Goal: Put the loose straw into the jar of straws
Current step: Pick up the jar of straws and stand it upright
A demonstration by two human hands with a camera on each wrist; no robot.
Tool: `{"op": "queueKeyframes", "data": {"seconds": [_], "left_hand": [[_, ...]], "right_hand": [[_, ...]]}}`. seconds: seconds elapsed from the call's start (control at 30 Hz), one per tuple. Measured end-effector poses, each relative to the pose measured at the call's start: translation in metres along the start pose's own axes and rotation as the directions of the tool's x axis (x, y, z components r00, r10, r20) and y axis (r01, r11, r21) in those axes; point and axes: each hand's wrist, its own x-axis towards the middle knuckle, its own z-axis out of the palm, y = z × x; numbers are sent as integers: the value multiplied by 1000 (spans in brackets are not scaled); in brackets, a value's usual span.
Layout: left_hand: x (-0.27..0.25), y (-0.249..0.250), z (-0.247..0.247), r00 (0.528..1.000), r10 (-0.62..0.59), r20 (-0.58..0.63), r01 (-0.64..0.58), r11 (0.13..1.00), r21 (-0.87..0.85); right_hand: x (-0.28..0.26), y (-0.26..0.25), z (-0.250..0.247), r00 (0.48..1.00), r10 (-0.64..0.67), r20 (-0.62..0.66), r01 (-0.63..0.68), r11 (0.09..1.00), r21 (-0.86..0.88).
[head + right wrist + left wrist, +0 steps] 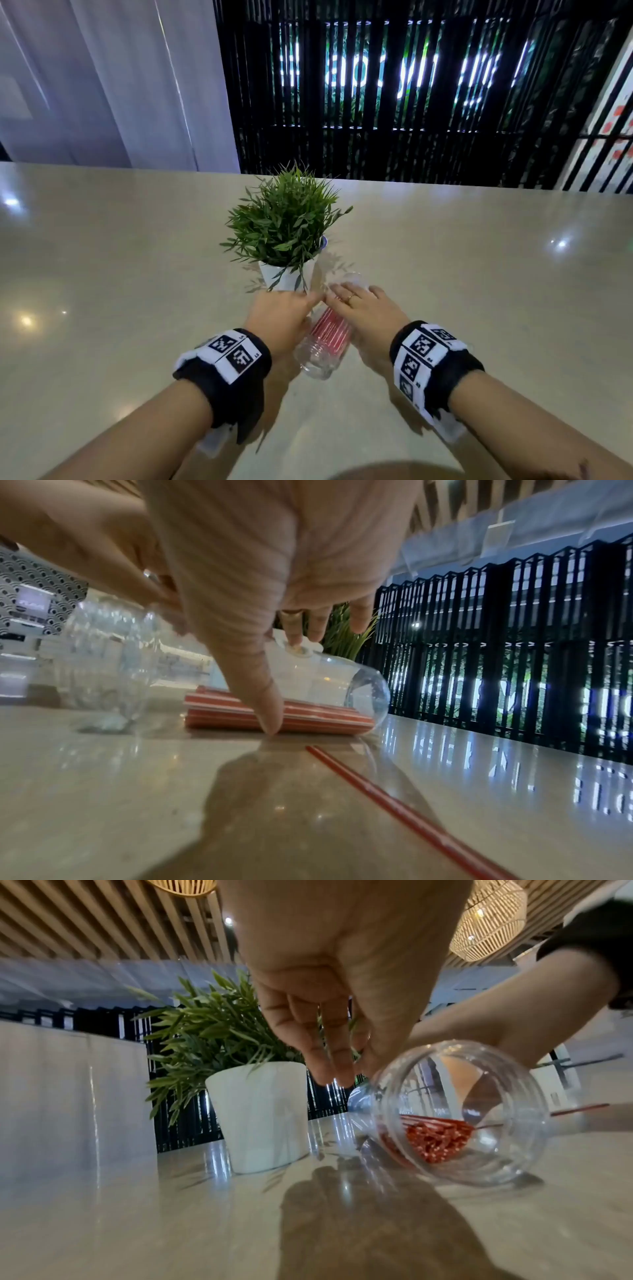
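Jar (323, 346) lying sideways, both hands above, loose straw (404, 811) beside

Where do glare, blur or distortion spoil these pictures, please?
Head view: lamp glare dots the table, whose far edge bows. Left wrist view: the left hand is soft; the jar is sharp. Right wrist view: the loose straw blurs near the lens; sign light mirrors on the tabletop.

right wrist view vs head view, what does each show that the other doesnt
Only the right wrist view shows the loose straw lying on the counter beside the jar, untouched. Only the head view shows both wristbands and the whole potted plant. Both show the clear jar on its side with red straws inside, and the right hand resting on top of it.
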Motion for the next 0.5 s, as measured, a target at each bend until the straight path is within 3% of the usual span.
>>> {"op": "queueKeyframes", "data": {"seconds": [0.13,0.3,0.5], "left_hand": [[-4,-8,5,996,-31,-81,26,998,-65],[-18,-21,8,984,-88,-155,52,974,-222],[-34,-20,8,979,-99,-180,-2,870,-492]], "right_hand": [[14,-5,4,997,-75,-11,74,997,-18],[19,0,-3,995,-97,-19,98,991,94],[10,22,-35,998,-62,-21,65,870,489]]}}
